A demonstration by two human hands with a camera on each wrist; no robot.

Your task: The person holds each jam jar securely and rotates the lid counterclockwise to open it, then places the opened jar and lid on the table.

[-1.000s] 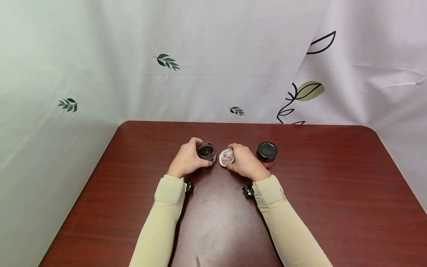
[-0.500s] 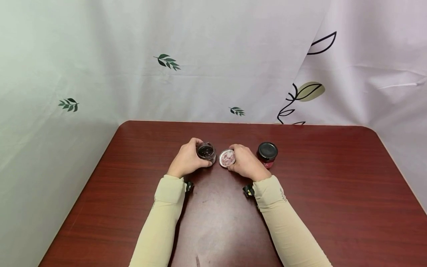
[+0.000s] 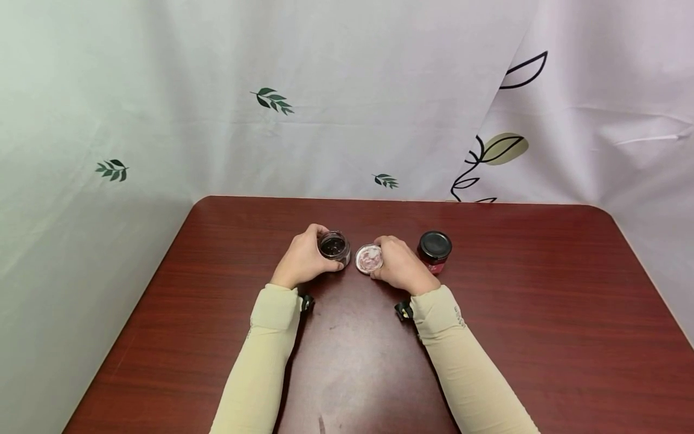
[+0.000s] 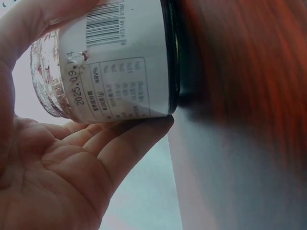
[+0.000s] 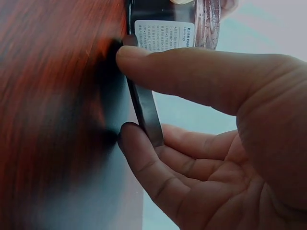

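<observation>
In the head view my left hand [image 3: 303,259] grips an uncapped glass jar [image 3: 334,246] with dark contents, thumb at the near side and fingers at the far side. The left wrist view shows the jar's white label [image 4: 115,81] with a barcode and a smeared threaded neck [image 4: 47,76]. Just right of the jar, my right hand [image 3: 400,264] pinches a dark jar lid [image 3: 369,258] by its edge; its whitish, stained inner face points up. Close over the table, the lid [image 5: 147,112] tilts slightly in the right wrist view, between thumb and fingers.
A second jar [image 3: 434,250] with a black lid and red label stands just beyond the right hand on the reddish-brown wooden table [image 3: 542,313]. White curtains [image 3: 347,72] with leaf prints hang behind the table.
The lid and right hand have shifted very slightly toward the near edge. The left hand and open jar have moved a touch left.
</observation>
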